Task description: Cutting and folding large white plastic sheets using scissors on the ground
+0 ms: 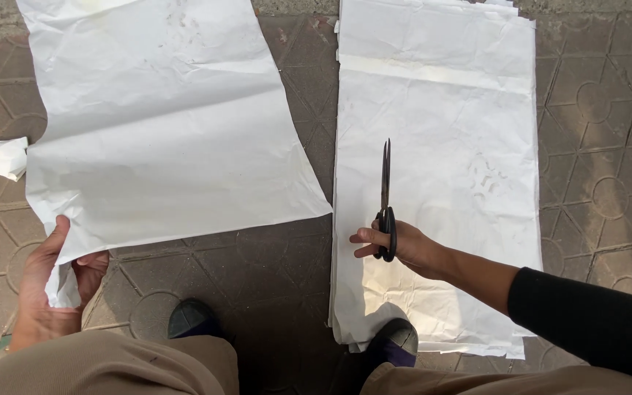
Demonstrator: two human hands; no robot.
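Paving of grey patterned tiles [608,146] fills the ground seen from the head camera. At the far left edge lies a small crumpled scrap of white paper [5,157], just beside the large white sheet [162,124] but apart from the hand. That sheet is creased and spreads from the top of the view down toward the lower left, its lower right corner ending near the middle of the picture. The left hand [53,292] is closed on the sheet's lower left corner, thumb on top and fingers curled under, so the paper bunches and hangs down between them. Below the hand are tan trouser legs [111,366], and a dark shoe toe [193,319] rests on the bare tiles between the two spreads of paper.

Right of the middle lies a stack of white sheets [440,110], long and upright in the view, its edges slightly uneven at the bottom; a second dark shoe toe [396,340] stands on its lower end. The right hand [396,247], on an arm in a black sleeve [587,322], hovers over the left part of this stack. Its fingers are wrapped through the black handles of a pair of scissors [385,197], gripping them firmly. The blades are closed together and point straight up the picture, lying over the stack
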